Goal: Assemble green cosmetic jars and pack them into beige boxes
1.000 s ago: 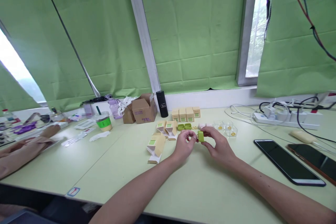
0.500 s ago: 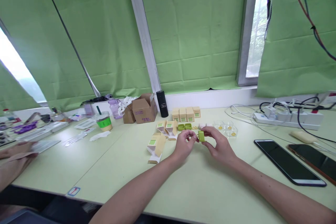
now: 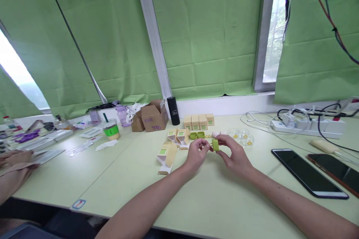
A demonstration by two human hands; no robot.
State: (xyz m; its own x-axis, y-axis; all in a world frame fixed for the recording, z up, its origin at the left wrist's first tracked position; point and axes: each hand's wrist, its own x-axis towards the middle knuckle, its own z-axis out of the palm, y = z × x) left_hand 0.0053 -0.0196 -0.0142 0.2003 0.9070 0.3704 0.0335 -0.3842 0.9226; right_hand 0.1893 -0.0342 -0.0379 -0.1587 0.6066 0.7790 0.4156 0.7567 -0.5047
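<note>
Above the bench (image 3: 126, 179), clamping a small green case (image 3: 215, 145) in the right hand (image 3: 235, 155). Holding the left hand (image 3: 196, 155) just beside it, cannot tell whether closed on anything

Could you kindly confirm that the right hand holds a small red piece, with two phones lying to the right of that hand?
Not quite: the small piece in the right hand is green, not red, as the head view shows. The two phones do lie to the right.

Whether the bare left hand (image 3: 197, 155) is touching the small green blocky piece (image 3: 215, 145) is proving unclear. The right edge is cropping the flat black, brown-cased phone (image 3: 338, 170).
</note>
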